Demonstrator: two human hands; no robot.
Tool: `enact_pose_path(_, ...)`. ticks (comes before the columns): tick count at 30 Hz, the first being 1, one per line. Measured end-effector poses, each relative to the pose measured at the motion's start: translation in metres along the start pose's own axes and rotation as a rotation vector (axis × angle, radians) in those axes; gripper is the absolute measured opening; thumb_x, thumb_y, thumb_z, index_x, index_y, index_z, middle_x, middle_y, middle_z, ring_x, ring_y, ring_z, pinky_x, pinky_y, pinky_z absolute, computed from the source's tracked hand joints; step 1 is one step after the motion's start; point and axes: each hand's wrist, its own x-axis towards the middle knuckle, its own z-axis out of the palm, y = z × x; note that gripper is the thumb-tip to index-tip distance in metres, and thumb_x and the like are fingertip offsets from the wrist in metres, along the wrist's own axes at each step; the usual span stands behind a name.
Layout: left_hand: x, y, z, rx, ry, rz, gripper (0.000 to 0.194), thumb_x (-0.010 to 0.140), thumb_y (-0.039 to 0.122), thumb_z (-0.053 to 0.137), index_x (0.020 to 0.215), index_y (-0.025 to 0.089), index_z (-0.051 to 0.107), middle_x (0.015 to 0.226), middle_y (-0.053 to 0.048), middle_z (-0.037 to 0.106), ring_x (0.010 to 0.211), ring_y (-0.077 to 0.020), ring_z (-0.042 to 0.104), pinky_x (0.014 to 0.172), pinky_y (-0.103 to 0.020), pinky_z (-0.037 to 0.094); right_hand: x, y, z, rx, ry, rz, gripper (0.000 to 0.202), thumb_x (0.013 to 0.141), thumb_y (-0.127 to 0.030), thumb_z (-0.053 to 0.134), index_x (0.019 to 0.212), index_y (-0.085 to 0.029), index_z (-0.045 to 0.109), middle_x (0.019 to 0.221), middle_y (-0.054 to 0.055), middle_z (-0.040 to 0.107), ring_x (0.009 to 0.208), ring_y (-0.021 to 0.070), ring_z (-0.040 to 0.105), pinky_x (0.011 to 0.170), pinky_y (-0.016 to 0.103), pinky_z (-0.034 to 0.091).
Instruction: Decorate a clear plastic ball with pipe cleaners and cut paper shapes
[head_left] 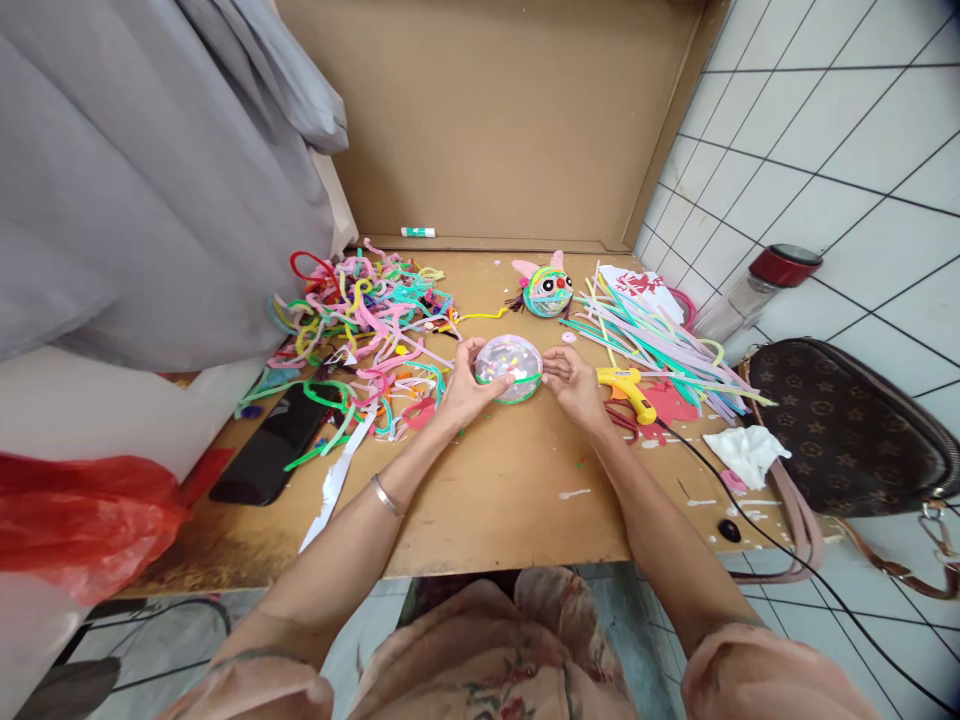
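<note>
Over the middle of the wooden table, a clear round plastic ball (510,358) with small coloured bits showing in it is held up. A green pipe cleaner (525,381) runs across its lower part. My left hand (469,385) grips the ball from the left, thumb laid over its front. At the right side, my right hand (571,382) has its thumb and fingertips pinched together at the ball's edge, by the end of the green strip. Whether those fingertips hold the strip or the ball itself is hard to make out. Behind stands a decorated ball with eyes and pink ears (548,286).
Tangled pipe cleaners (375,320) pile up at left, near a black phone (274,445). Straight pipe cleaners (660,335) lie at right beside a yellow glue gun (628,393), its cord trailing off. A brown handbag (847,430) and a red-lidded bottle (757,290) stand by the tiled wall.
</note>
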Motion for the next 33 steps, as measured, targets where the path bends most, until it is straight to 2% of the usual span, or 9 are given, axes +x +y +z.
enact_pose_path(4,-0.004,0.005,0.003,0.118,0.037,0.013,0.071,0.061,0.038,0.08,0.12,0.023,0.043,0.123,-0.009,0.055,0.112,-0.0258,0.055,0.098,-0.039,0.042,-0.001,0.0,0.001,-0.001,0.009,-0.013,0.028,0.065,-0.023,0.065,0.089,-0.025,0.052,0.088,0.002,0.069,0.089,0.0195,0.07,0.091,0.041,0.055)
enact_pose_path(10,-0.009,0.018,0.006,0.212,0.058,-0.04,0.077,0.056,0.033,0.082,0.122,0.021,0.044,0.12,-0.008,0.055,0.109,-0.0265,0.055,0.098,-0.04,0.042,-0.004,-0.003,0.005,-0.021,0.033,-0.036,0.026,0.066,-0.027,0.068,0.085,-0.025,0.051,0.086,0.001,0.068,0.087,0.0199,0.07,0.091,0.041,0.056)
enact_pose_path(17,-0.009,0.017,0.005,0.257,0.104,0.029,0.08,0.049,0.032,0.086,0.118,0.022,0.048,0.119,-0.008,0.05,0.113,-0.0281,0.051,0.101,-0.041,0.039,-0.007,-0.007,0.01,-0.025,-0.014,-0.066,0.026,0.067,-0.024,0.067,0.086,-0.025,0.05,0.086,0.001,0.067,0.089,0.0211,0.07,0.092,0.043,0.056)
enact_pose_path(24,-0.008,0.023,0.002,0.399,0.059,0.045,0.077,0.054,0.036,0.083,0.12,0.021,0.046,0.121,-0.009,0.052,0.111,-0.0269,0.054,0.099,-0.041,0.042,-0.006,-0.005,0.012,-0.047,-0.017,-0.067,0.029,0.066,-0.027,0.07,0.086,-0.024,0.049,0.085,0.0,0.066,0.086,0.0196,0.069,0.088,0.041,0.056)
enact_pose_path(33,-0.011,0.024,0.011,0.384,0.093,0.03,0.078,0.053,0.037,0.084,0.119,0.022,0.046,0.121,-0.009,0.053,0.115,-0.0275,0.054,0.099,-0.042,0.044,-0.004,-0.006,0.005,-0.054,-0.008,-0.074,0.031,0.066,-0.031,0.071,0.087,-0.024,0.05,0.085,0.002,0.067,0.084,0.0203,0.069,0.087,0.041,0.056)
